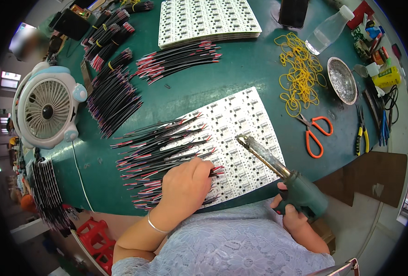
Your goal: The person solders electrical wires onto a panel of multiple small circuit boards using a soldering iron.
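Observation:
My left hand [184, 187] is closed over the white circuit board sheet [245, 161], its fingertips pinching black-and-red wires [217, 171]. Rows of similar wires [153, 147] lie across the sheet's left part, their far ends reaching past its edge onto the table. In my right hand [292, 215] is a green pistol-shaped soldering gun [307, 195], gripped by its handle. Its long metal barrel points up and left, with the tip above the middle of the sheet. Whether the tip touches the sheet cannot be made out.
Wire bundles [114, 103] and a stack of circuit board sheets [208, 20] occupy the far side. A white fan [47, 110] stands at left. To the right are yellow rubber bands [298, 69], a metal bowl [342, 80], orange-handled scissors [313, 135], pliers [362, 133] and a clear bottle [328, 32].

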A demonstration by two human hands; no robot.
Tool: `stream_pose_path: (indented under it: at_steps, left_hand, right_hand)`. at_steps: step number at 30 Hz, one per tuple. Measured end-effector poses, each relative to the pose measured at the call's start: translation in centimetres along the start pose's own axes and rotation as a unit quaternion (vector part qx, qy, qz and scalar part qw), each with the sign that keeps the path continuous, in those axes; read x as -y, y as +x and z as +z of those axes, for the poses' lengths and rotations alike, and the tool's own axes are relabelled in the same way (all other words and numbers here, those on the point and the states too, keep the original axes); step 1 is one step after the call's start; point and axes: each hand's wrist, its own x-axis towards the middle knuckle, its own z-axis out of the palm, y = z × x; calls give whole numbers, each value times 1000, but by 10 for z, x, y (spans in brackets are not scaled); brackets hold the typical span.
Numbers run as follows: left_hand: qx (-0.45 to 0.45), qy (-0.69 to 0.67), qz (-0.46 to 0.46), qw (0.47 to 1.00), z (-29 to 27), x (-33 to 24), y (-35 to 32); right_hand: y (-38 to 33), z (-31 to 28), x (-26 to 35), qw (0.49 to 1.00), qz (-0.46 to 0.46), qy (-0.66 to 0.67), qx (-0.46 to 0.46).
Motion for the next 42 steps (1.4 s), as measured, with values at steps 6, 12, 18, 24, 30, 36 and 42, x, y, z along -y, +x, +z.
stream_pose_path:
  at_steps: [6, 12, 18, 24, 30, 36, 42]
  left_hand:
    - [-6, 23, 33, 999, 8, 7, -2]
    - [-22, 3, 58, 998, 11, 13, -2]
    - [-35, -6, 63, 997, 13, 14, 0]
    - [-41, -13, 70, 997, 13, 16, 1]
    - [-37, -20, 65, 997, 13, 16, 2]
    - [-32, -24, 57, 998, 13, 16, 3]
    - [-27, -24, 54, 998, 11, 15, 3]
  right_hand:
    - [-11, -12, 4, 985, 35, -160, 49]
    - [1, 0, 24, 980, 23, -188, 58]
    - [7, -1, 17, 933, -90, -337, 91]
    - [8, 0, 12, 928, -131, -337, 92]
    - [6, 2, 11, 943, -118, -298, 88]
    - [6, 1, 15, 929, -116, -341, 87]
    - [-5, -3, 17, 923, -58, -371, 81]
